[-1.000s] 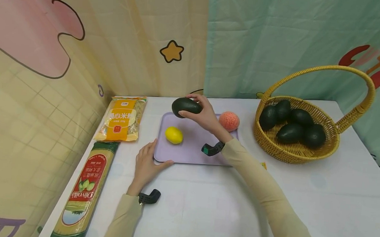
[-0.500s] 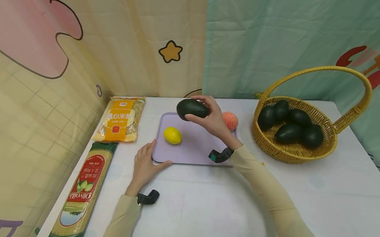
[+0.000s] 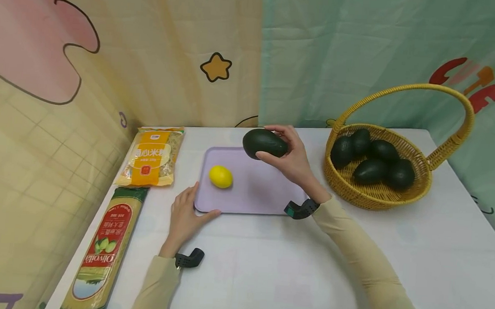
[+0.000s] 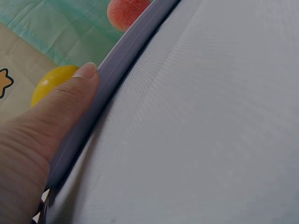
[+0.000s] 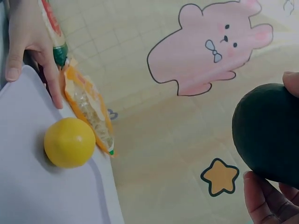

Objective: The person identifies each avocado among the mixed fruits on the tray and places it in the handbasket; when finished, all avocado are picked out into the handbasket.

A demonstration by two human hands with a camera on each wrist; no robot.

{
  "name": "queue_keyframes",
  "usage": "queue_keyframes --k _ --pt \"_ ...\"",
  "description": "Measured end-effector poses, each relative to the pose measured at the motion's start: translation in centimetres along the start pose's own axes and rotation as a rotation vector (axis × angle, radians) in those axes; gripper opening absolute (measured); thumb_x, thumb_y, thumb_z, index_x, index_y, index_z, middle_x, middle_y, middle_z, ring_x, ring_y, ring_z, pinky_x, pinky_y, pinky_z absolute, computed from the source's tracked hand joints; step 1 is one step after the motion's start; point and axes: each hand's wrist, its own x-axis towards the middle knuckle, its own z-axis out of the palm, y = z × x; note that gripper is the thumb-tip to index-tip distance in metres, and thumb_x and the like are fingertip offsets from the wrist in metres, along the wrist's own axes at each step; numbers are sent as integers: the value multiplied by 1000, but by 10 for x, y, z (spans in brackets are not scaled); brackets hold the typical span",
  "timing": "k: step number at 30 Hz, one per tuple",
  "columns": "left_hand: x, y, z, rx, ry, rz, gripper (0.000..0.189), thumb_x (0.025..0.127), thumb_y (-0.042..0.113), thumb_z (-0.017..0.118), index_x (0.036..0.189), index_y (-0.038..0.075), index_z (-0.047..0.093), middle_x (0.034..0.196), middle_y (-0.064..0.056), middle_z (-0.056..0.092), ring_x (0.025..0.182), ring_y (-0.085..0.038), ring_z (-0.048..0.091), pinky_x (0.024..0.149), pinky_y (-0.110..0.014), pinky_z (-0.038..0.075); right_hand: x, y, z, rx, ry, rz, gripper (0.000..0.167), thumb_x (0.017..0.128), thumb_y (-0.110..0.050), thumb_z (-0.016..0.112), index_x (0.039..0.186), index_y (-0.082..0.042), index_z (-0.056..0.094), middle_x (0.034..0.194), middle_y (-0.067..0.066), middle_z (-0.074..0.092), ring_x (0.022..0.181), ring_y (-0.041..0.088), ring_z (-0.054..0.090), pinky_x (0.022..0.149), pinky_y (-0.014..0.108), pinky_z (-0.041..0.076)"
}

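Note:
My right hand point(image 3: 291, 154) grips a dark green avocado point(image 3: 264, 143), thumb below and fingers over its right end. It is held up over the back of a lilac tray point(image 3: 249, 194). In the right wrist view, fingertips press the avocado point(image 5: 266, 133) from opposite sides. My left hand point(image 3: 184, 216) rests at the tray's front left corner, fingers along the left side and thumb stretched on the front rim. A yellow lemon point(image 3: 220, 177) lies in the tray's left part. A coral-pink round fruit point(image 4: 128, 13) shows past the tray rim in the left wrist view; the right hand hides it from the head.
A wicker basket point(image 3: 367, 200) with a tall handle and several avocados point(image 3: 370, 171) stands at the right. Along the left table edge lie an orange-and-clear food bag point(image 3: 150, 156) and a long spaghetti pack point(image 3: 104, 249). A patterned curtain hangs behind the table.
My right hand has carried the avocado rightward above the tray and now covers the pink fruit. My left hand stays at the tray corner. The head view has shifted slightly.

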Motion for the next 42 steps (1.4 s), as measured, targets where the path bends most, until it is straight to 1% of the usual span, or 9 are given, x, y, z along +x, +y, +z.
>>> queue_keyframes --k 2,5,9,12,20,26,34,38,42 --pt "0 -1 0 -3 5 5 104 72 58 74 149 7 27 145 -19 32 132 -37 23 107 -52 13 -2 -6 -4 6 10 0 52 73 10 73 121 9 53 113 18 48 99 25 49 81 28 46" --pt "0 -1 1 -5 14 11 103 72 57 75 149 7 27 145 -19 32 131 -37 24 107 -52 14 -3 -5 -12 34 43 9 52 74 7 74 122 9 52 113 13 48 99 24 49 81 26 46" --pt "-1 0 1 -1 33 28 103 71 54 77 148 5 29 143 -20 34 130 -38 25 106 -53 15 -5 10 -26 106 97 5 53 75 9 73 124 8 52 116 5 50 101 22 50 83 27 47" --pt "-1 0 1 2 37 31 102 71 53 77 148 5 30 143 -20 35 130 -37 25 105 -53 15 -8 21 -37 142 136 -28 54 74 13 71 124 6 52 120 6 50 103 24 50 85 29 47" --pt "0 1 -1 -2 20 20 102 72 55 76 149 6 29 144 -19 33 132 -36 24 106 -52 15 -22 20 -66 165 256 -108 52 76 -4 77 123 3 55 119 12 51 101 27 51 84 28 50" --pt "0 1 0 1 19 21 103 71 56 76 149 6 28 144 -20 33 132 -37 24 106 -53 15 -32 18 -82 214 385 -120 50 74 0 74 121 3 57 117 14 50 99 27 51 82 28 50" --pt "-1 0 0 0 20 20 103 72 56 75 149 7 28 144 -19 33 131 -36 24 105 -53 16 -43 20 -103 238 511 -148 49 71 -1 71 117 4 58 113 19 53 100 29 53 83 29 51" --pt "-1 0 0 1 18 21 104 71 56 76 149 7 28 144 -20 33 131 -36 24 105 -53 16 -50 23 -111 238 556 -138 47 71 -2 72 117 5 59 112 19 53 96 27 55 80 28 50" --pt "0 0 0 3 18 20 104 71 57 75 149 7 28 144 -19 33 131 -36 24 105 -52 16 -56 25 -121 228 559 -106 46 73 1 71 117 5 59 114 18 52 96 26 55 77 26 51"
